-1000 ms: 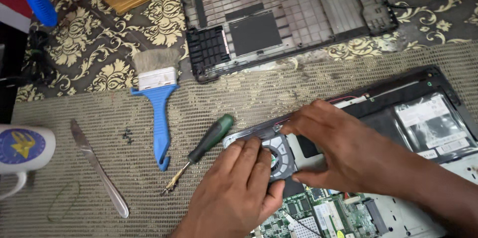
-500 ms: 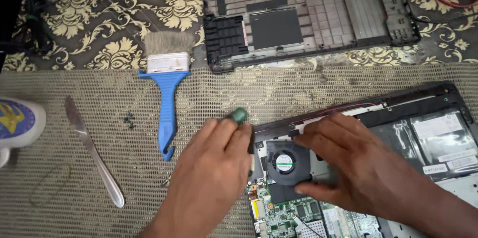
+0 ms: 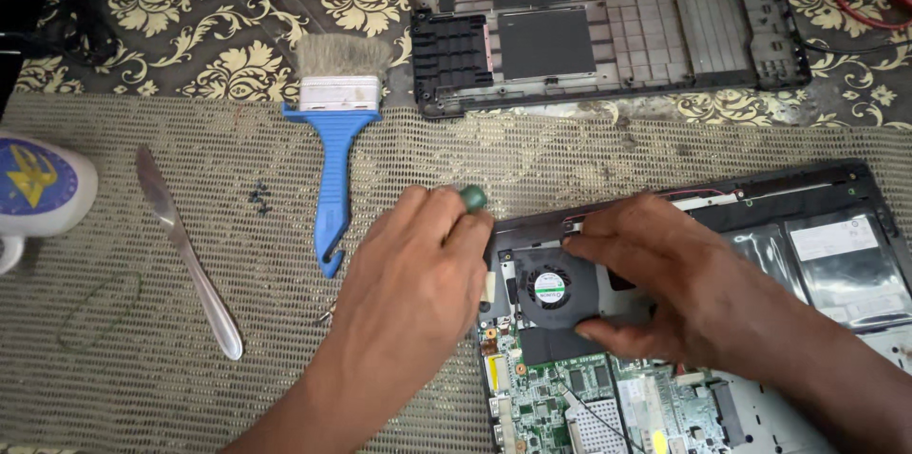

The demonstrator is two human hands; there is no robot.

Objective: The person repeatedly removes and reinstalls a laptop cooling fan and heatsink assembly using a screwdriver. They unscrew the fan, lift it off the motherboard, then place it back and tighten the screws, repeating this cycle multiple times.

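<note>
While the black cooling fan [image 3: 551,288] sits in the upper left corner of the opened laptop base [image 3: 836,198], it is gripped by the right hand [image 3: 665,288], whose fingers are curled around it with the fingertips on its top edge and the thumb at its lower edge. The left hand [image 3: 418,264] is closed over a green-handled screwdriver [image 3: 472,198], of which only the handle end shows above the fingers; the tip is hidden, so it cannot be told whether it is seated in a screw. For this step to be done well, the fan is best kept flat and square in its recess, with pressure held on the housing and kept off the blades and the round label at the hub. The screwdriver should be kept upright over the screw and turned with steady downward force, so that the small head is not stripped. The exposed green circuit board [image 3: 560,397] just below the fan should not be touched by the tool. A few tiny dark screws [image 3: 258,198] lie on the mesh mat [image 3: 114,387] near the blue brush [image 3: 334,141], with a table knife [image 3: 185,250] to the left and a detached bottom cover [image 3: 608,27] further back.
</note>
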